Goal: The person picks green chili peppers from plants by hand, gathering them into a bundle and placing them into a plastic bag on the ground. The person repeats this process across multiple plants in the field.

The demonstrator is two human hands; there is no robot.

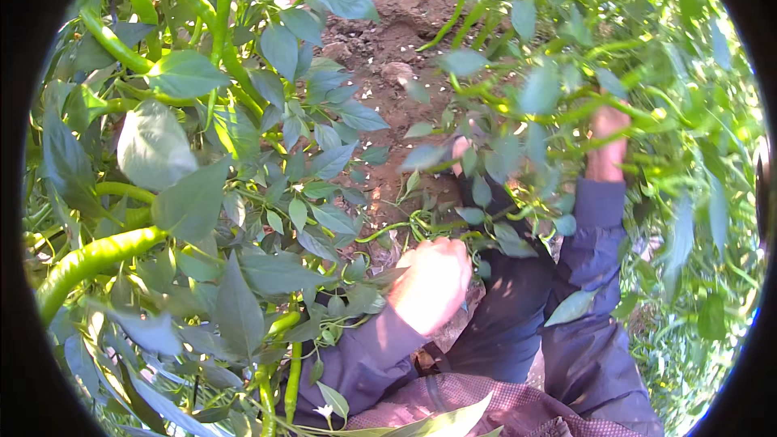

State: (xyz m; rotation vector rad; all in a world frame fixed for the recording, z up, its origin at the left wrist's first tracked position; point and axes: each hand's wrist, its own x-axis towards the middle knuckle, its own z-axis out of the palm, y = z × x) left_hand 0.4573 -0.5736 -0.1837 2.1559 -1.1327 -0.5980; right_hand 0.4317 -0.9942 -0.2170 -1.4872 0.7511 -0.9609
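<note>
My left hand (434, 282) is curled, its back towards me and washed out by sunlight. Thin green chili peppers (416, 226) stick out past its far side, apparently held in the fist; the fingertips are hidden. Among the pepper plants (668, 133) on the right, my right hand (609, 124) reaches in at arm's length. Blurred leaves and long green peppers cover its fingers, so what it touches cannot be made out.
A dense pepper plant (285, 194) with large green chilies (100, 261) crowds the left side. Between the rows runs bare brown soil (397, 42) with clods and pale specks. My dark trouser leg (510, 309) and a reddish checked cloth (473, 400) are below.
</note>
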